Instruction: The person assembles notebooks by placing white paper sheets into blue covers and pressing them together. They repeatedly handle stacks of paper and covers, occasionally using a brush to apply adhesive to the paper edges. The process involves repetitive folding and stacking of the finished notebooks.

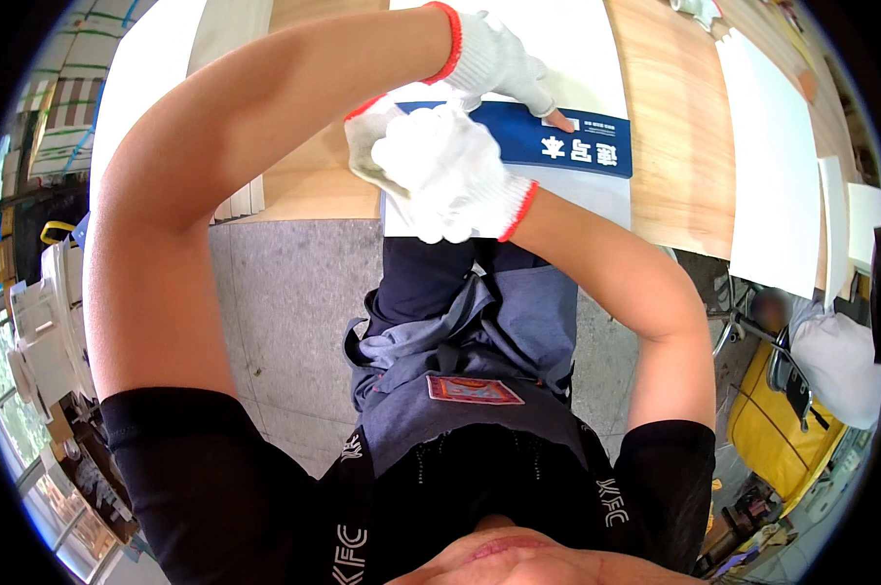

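On the wooden table lies a pad or booklet with a dark blue printed band (pixel 518 136) across white and pale grey areas. My left hand (pixel 504 63), in a white knit glove with a red cuff, reaches over its far side. One bare fingertip sticks out of that glove and touches the blue band. Nearer me, my right hand (pixel 475 190), gloved alike, is closed over the pad's left part. Bunched in it is white knit fabric with a red edge (pixel 367 146), which looks like a wadded glove. Some of the right fingers blend into the fabric.
Tall white sheets or boards stand on the table at the left (pixel 158 58) and right (pixel 772 166). Another glove (pixel 696 10) shows at the far right. A yellow-covered load (pixel 782 419) and a person in a pale top (pixel 835 361) are lower right.
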A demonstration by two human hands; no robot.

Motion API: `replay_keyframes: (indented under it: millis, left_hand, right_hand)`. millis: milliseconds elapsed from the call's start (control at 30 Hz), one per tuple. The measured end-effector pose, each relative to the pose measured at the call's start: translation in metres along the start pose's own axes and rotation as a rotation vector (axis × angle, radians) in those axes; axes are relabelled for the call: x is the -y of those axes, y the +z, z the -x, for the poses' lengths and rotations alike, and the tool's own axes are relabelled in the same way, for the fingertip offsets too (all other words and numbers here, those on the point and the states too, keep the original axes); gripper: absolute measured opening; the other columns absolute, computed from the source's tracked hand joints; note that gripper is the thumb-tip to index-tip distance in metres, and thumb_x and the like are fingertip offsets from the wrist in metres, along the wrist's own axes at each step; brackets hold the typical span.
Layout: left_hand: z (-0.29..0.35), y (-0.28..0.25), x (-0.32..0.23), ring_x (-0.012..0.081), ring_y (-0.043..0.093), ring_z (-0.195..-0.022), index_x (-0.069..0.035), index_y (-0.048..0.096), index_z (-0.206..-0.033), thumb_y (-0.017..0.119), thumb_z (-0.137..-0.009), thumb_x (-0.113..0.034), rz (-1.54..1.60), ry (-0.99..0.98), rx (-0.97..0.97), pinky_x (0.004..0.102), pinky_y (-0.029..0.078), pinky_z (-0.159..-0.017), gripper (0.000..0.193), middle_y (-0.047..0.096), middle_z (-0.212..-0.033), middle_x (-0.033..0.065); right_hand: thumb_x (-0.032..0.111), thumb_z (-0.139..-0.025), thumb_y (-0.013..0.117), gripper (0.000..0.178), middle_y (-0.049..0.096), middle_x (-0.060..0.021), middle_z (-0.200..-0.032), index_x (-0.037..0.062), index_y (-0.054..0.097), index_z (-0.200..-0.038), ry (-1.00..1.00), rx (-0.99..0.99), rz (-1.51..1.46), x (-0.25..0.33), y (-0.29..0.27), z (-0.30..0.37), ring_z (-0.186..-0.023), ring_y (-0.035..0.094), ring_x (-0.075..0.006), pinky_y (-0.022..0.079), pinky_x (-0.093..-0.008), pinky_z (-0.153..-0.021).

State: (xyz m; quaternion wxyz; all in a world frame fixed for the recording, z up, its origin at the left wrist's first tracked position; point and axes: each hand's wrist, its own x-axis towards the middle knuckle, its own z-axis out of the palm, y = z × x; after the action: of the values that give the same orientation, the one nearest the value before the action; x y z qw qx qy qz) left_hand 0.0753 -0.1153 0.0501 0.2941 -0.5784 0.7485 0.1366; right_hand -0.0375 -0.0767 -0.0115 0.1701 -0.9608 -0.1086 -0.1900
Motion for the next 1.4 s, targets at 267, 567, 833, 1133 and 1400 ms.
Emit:
replay_keyframes:
  millis: [267, 567, 833, 1133, 1400]
  left_hand:
    - [0.017, -0.016, -0.004, 0.0244, 0.066, -0.106, -0.059, 0.025, -0.146, 0.076, -0.070, 0.000, -0.064, 0.071, 0.022, 0.0348, 0.057, -0.079, 0.108, 0.047, -0.145, 0.0005]
    - [0.016, -0.016, -0.007, 0.0271, 0.061, -0.118, -0.052, 0.024, -0.149, 0.091, -0.054, -0.013, -0.025, 0.114, 0.021, 0.0381, 0.054, -0.095, 0.123, 0.051, -0.142, 0.0035]
    - [0.034, 0.020, -0.061, 0.0319, 0.056, -0.121, -0.023, 0.042, -0.147, 0.069, -0.084, -0.019, -0.046, -0.147, -0.400, 0.0437, 0.049, -0.100, 0.069, 0.054, -0.136, 0.0118]
    - [0.102, 0.076, -0.158, 0.0341, 0.051, -0.120, -0.003, 0.048, -0.116, 0.046, -0.101, -0.025, 3.149, -0.358, -1.001, 0.0506, 0.044, -0.103, 0.027, 0.051, -0.128, 0.0177]
    - [0.067, 0.072, -0.123, 0.0359, 0.053, -0.116, -0.003, 0.045, -0.112, 0.053, -0.094, -0.013, 3.130, -0.497, -1.280, 0.0540, 0.044, -0.101, 0.022, 0.054, -0.117, 0.0153]
  right_hand:
    - [0.023, -0.067, 0.071, 0.024, 0.060, -0.0097, -0.083, 0.0103, 0.064, -0.087, -0.045, -0.100, 0.028, 0.006, -0.002, -0.005, -0.079, 0.064, -0.0286, 0.054, -0.0393, -0.065]
    - [0.018, -0.076, 0.067, 0.028, 0.062, -0.0008, -0.093, 0.0236, 0.069, -0.104, 0.172, 0.011, 0.407, -0.080, -0.115, 0.154, -0.090, 0.062, -0.0206, 0.050, -0.0332, -0.079]
    - [0.018, -0.099, 0.053, 0.037, 0.067, -0.0084, -0.114, 0.0134, 0.056, -0.135, 1.064, -0.069, -0.397, -0.110, -0.178, 0.185, -0.096, 0.064, -0.0155, 0.053, -0.0295, -0.081]
    - [0.033, -0.100, 0.050, 0.033, 0.063, -0.0064, -0.124, 0.0135, 0.066, -0.121, 0.510, -0.020, 0.430, -0.101, -0.181, 0.181, -0.117, 0.056, -0.0222, 0.044, -0.0385, -0.099]
    - [0.041, -0.093, 0.057, 0.039, 0.070, -0.0076, -0.107, 0.0107, 0.069, -0.115, 0.971, -0.236, -0.398, -0.119, -0.141, 0.152, -0.096, 0.065, -0.0252, 0.050, -0.0353, -0.086]
